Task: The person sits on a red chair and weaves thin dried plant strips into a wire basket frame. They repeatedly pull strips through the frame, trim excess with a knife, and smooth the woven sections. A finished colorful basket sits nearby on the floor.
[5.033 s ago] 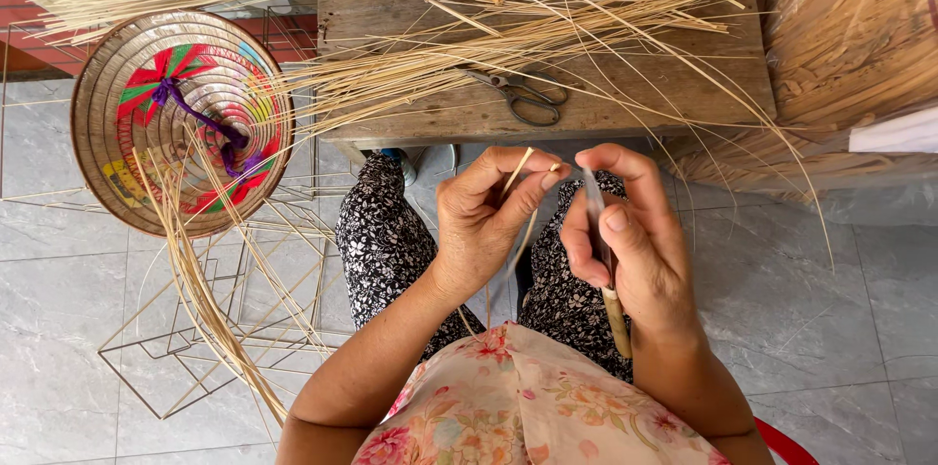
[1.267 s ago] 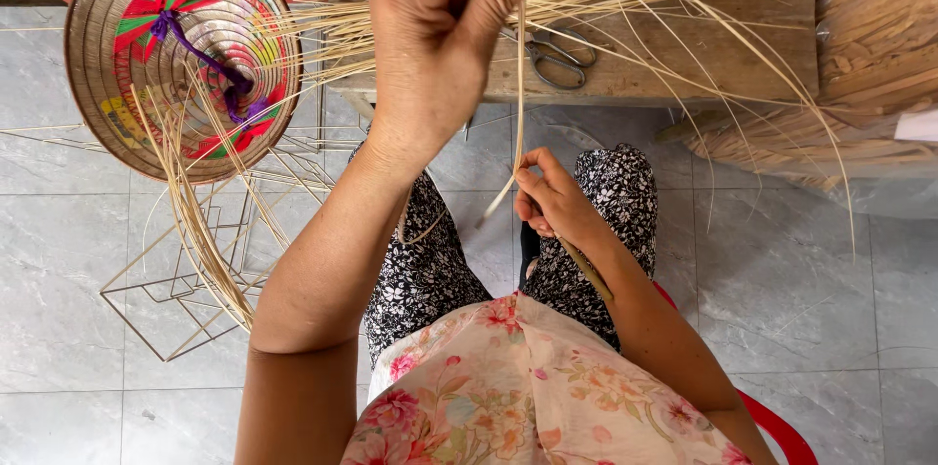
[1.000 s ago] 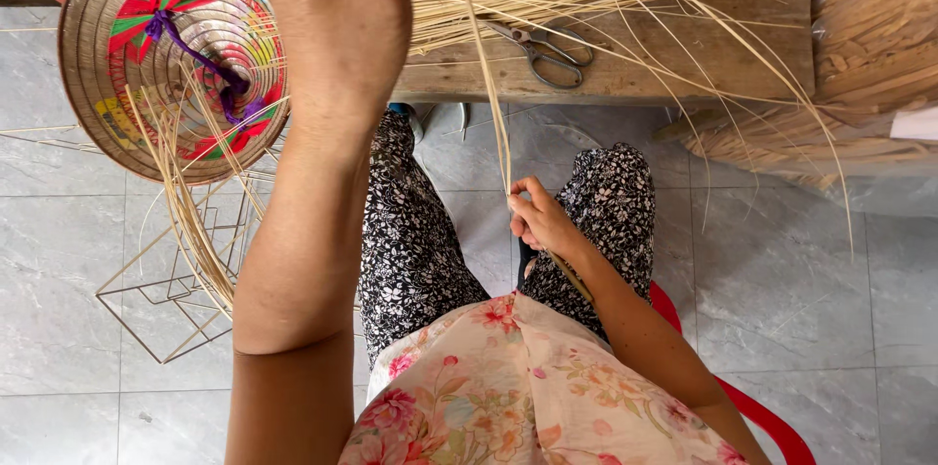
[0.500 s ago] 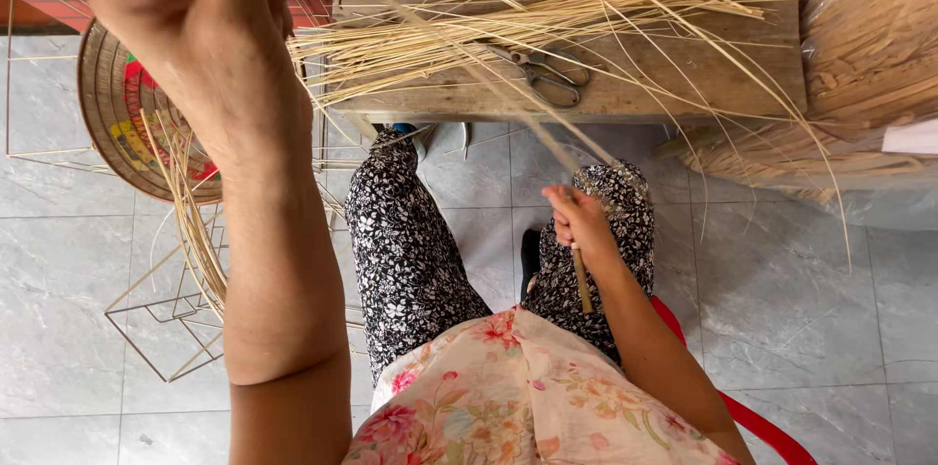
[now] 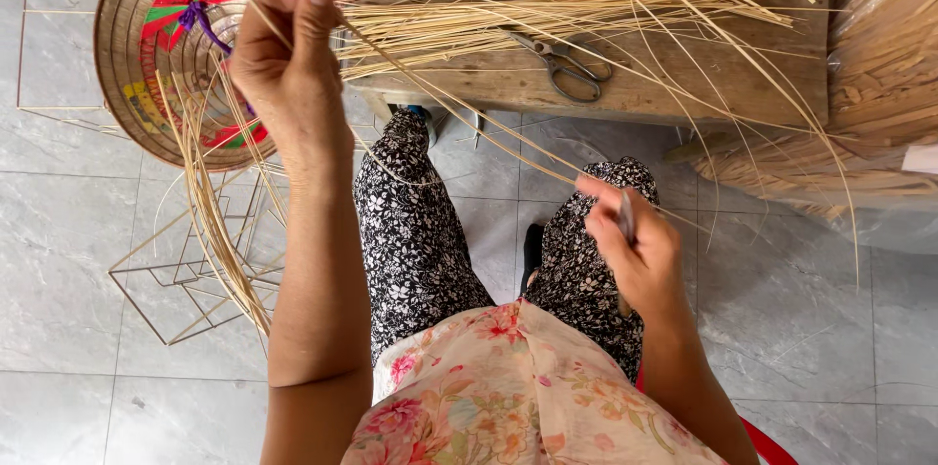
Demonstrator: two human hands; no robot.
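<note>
Straw-coloured strip (image 5: 469,113) is stretched between pinching left hand (image 5: 283,55) and right hand (image 5: 635,245), closed on a blade (image 5: 626,221); the bench bundle (image 5: 586,6) lies unworked.

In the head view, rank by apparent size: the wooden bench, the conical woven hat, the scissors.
1. wooden bench
2. conical woven hat, partly hidden by the left hand
3. scissors

The left hand (image 5: 283,60) pinches a thin straw strip (image 5: 459,118) stretched down to the right hand (image 5: 630,240), which grips what may be a small knife; scissors (image 5: 562,64) lie on the far counter (image 5: 723,84).
</note>
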